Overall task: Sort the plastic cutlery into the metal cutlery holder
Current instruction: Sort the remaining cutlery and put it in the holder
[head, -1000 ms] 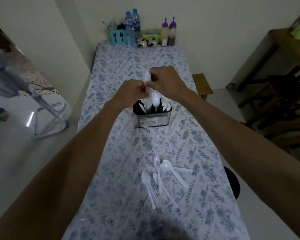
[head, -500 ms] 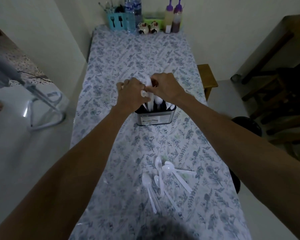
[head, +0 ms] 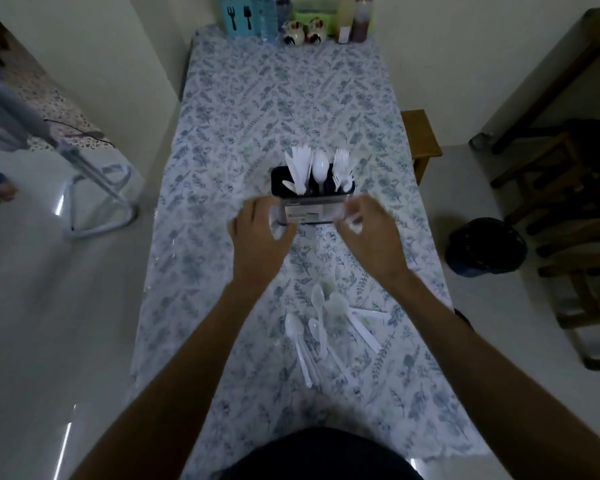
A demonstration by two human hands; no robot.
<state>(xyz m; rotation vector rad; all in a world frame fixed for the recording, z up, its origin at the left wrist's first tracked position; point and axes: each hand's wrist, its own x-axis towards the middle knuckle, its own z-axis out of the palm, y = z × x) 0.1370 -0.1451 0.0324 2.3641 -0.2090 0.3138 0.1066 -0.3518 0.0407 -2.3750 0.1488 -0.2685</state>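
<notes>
The metal cutlery holder (head: 311, 210) stands mid-table with white plastic forks (head: 342, 161), a spoon (head: 320, 168) and knives (head: 300, 168) upright in it. My left hand (head: 260, 237) is at the holder's near left corner, fingers spread, blurred. My right hand (head: 373, 233) is at its near right corner with fingers curled; a small white patch shows at the fingertips, and I cannot tell whether it is held. Several loose white spoons (head: 321, 327) lie on the floral tablecloth (head: 222, 168) nearer to me, between my forearms.
At the table's far end stand a teal cutlery box (head: 238, 15), water bottles, sauce bottles (head: 355, 19) and small ceramic pots. A wooden stool (head: 423, 140), a black bin (head: 485, 245) and wooden chairs are on the right. A metal frame (head: 97, 188) stands on the left floor.
Both hands came down from above the holder, where they held a white utensil together, to either side of its near face. A spoon now stands in the holder. The camera tilted down.
</notes>
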